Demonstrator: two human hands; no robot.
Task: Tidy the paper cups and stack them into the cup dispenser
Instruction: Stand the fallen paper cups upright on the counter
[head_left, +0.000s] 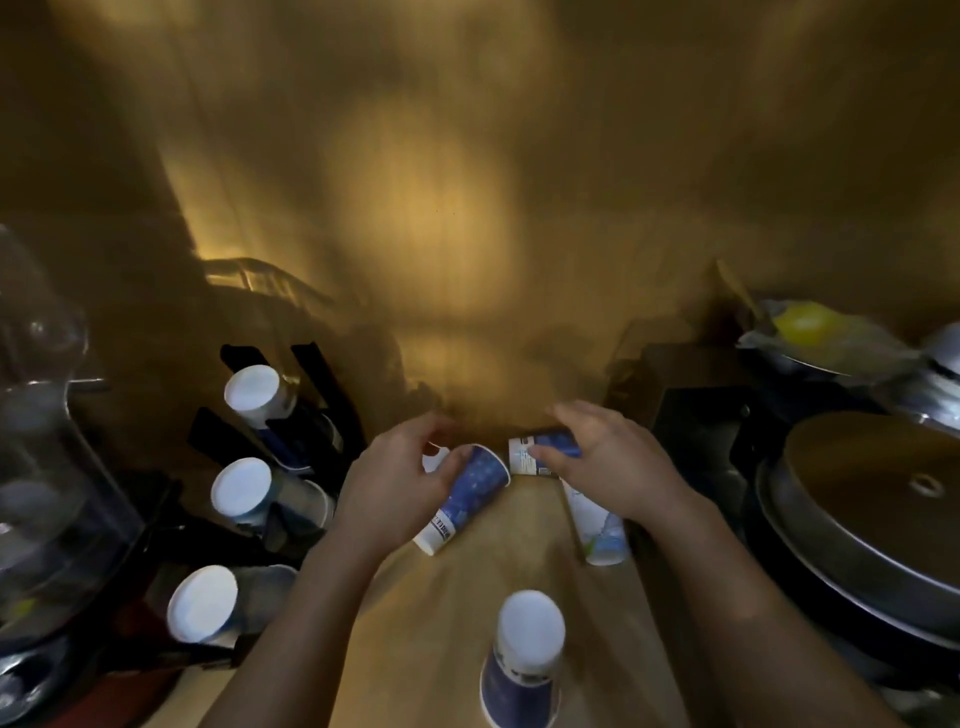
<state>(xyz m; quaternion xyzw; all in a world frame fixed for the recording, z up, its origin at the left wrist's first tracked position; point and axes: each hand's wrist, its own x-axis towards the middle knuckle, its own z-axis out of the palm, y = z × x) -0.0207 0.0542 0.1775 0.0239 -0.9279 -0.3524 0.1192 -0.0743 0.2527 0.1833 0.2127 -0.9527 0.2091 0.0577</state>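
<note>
Fingers (436, 457) of left hand (395, 478) curled round blue cup (467, 499); right hand (608, 467) palm-down.

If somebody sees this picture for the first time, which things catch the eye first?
First, the two hands at the centre: the left hand holds a tilted blue paper cup, and the right hand grips another cup lying sideways. Then the black cup dispenser at left, with three white cup bottoms showing.
</note>
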